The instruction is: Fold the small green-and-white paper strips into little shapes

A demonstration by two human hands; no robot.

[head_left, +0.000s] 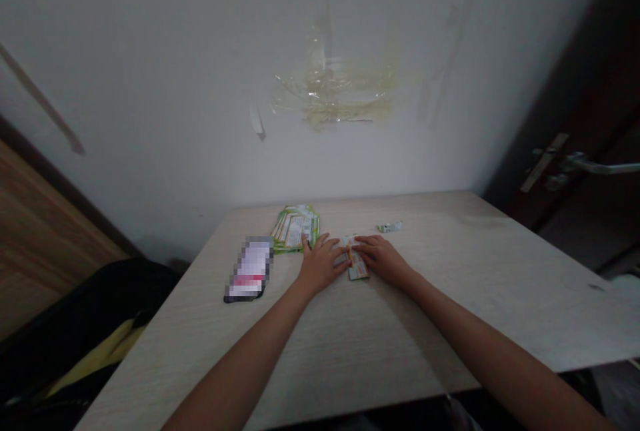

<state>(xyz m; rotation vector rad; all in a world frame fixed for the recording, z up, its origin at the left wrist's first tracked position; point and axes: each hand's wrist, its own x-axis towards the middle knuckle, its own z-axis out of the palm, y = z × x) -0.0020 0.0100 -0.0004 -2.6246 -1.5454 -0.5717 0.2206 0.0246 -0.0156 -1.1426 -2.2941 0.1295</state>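
A narrow, folded printed paper [358,269] in white, green and orange lies on the table between my two hands. My left hand [323,263] rests palm down at its left, fingers spread, with fingertips at the paper's left edge. From the other side my right hand [384,257] reaches over it, its fingers stretched out and lying on the upper part of the paper. Behind my left hand is a fanned pile of green and white printed papers [295,227]. The thumb of that hand is near the pile's right edge.
Left of my left hand a phone [250,267] lies on the table [320,364], its screen blurred. A small crumpled printed scrap [389,227] is farther back on the right. The wall [200,84] stands behind the table, and a door handle [595,165] is at right.
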